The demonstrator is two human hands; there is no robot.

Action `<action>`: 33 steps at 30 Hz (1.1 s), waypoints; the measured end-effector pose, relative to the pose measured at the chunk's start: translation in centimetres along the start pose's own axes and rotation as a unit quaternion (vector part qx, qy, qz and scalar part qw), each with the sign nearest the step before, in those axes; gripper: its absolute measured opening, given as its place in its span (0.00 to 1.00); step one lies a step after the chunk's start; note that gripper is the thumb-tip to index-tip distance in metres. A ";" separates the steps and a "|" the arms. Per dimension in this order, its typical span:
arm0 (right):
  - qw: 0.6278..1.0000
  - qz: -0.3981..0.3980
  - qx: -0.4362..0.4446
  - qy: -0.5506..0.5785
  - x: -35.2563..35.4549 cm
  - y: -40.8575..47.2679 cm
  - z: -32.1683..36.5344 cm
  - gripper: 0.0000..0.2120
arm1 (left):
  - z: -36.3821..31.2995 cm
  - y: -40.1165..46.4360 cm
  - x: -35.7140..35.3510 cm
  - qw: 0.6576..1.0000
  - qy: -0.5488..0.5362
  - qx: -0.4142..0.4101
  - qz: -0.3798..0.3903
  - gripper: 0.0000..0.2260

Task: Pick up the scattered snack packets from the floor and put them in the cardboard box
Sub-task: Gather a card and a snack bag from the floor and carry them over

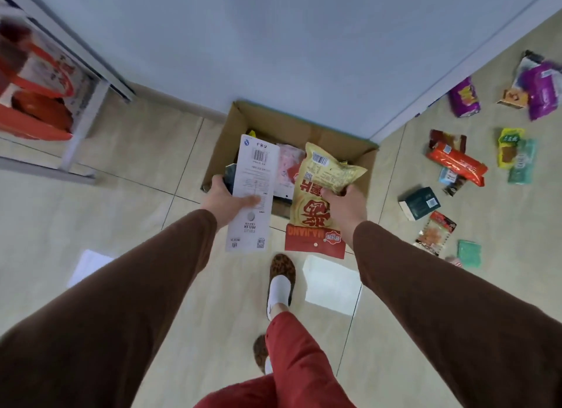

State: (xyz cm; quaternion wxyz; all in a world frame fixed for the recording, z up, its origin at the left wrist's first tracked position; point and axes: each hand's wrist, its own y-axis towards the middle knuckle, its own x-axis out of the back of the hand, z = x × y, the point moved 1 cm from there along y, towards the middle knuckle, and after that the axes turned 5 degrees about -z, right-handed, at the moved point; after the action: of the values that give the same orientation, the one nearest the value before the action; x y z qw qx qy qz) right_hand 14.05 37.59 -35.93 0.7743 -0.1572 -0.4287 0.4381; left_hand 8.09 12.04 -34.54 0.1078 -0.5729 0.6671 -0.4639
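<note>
Both hands full, left hand [225, 201] gripping white card [251, 194], right hand [343, 202] yellow packet [319, 191], above cardboard box [307, 133] (cornered).

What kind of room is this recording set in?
Probably a home room corner: beige floor tiles, a pale blue wall with a baseboard, a white shelf unit, and the wearer in slippers.

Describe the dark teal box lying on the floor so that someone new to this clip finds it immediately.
Start at the open brown cardboard box against the pale wall, then look right across the beige tiles. The small dark teal carton lies nearest the box, below the long red-orange packet. Unlike the soft bags around it, it is a rigid rectangular box with a white end face.
</note>
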 end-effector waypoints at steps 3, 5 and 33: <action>1.000 -0.001 -0.004 0.030 -0.9 2.0 1.9 0.12 | -2.5 4.1 0.6 1.000 0.023 -0.021 0.005 0.40; 0.999 -0.001 -0.003 0.048 -1.4 2.8 3.2 0.11 | -3.8 6.6 0.8 0.998 0.040 -0.038 0.004 0.42; 0.962 -0.102 0.096 -0.236 9.5 -6.8 -2.7 0.19 | -10.9 -3.9 -8.5 0.823 0.433 -0.357 0.089 0.22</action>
State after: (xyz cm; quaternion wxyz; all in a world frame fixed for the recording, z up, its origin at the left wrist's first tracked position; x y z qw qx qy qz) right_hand 22.27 41.85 -28.30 0.7034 0.0700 -0.5686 0.4208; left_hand 6.04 25.16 -28.99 -0.3637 -0.2494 0.8120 -0.3823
